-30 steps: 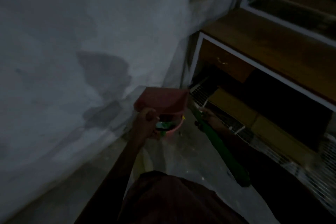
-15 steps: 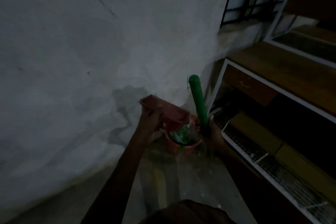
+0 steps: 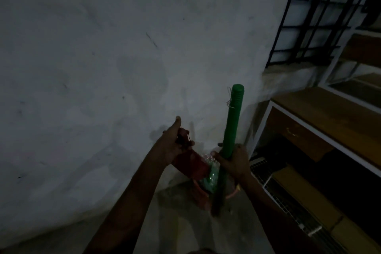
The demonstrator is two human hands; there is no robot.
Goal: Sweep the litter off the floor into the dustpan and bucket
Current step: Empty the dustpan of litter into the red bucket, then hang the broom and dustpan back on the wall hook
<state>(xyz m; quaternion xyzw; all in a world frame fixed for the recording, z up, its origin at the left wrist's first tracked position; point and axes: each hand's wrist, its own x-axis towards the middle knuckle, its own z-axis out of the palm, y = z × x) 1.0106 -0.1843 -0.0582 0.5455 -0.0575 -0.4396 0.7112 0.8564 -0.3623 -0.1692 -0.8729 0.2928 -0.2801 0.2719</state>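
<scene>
Far left: pale plastered wall (image 3: 103, 68), scuffed and stained, filling most of the view; no brand, label or legible writing anywhere in this dim light. Below it, grey floor (image 3: 175, 222) in shadow.

Centre left: left hand (image 3: 175, 146) raised, thumb stuck up, remaining fingers curled round the handle of the red dustpan (image 3: 191, 164). Pan tilted steeply, mouth down toward the pink bucket (image 3: 203, 194) standing on the floor close to the wall. Green and clear crinkled litter (image 3: 211, 175) showing between pan edge and bucket rim, partly hidden.

Centre right: right hand (image 3: 233, 163) clenched round the green broom handle (image 3: 233, 121), held nearly upright, its capped top against the wall, its lower part crossing the front of the bucket. Bristles too dark to make out.

Right: white-framed wooden shelving (image 3: 321, 117) with wire-mesh racks (image 3: 288, 202) low down, and a black-barred window (image 3: 321, 14) above.

Against half a second ago: dustpan tipped further, no longer near level, now almost on end over the bucket; left thumb lifted clear; broom grip unchanged, handle standing a little straighter; more window in view at upper right.
</scene>
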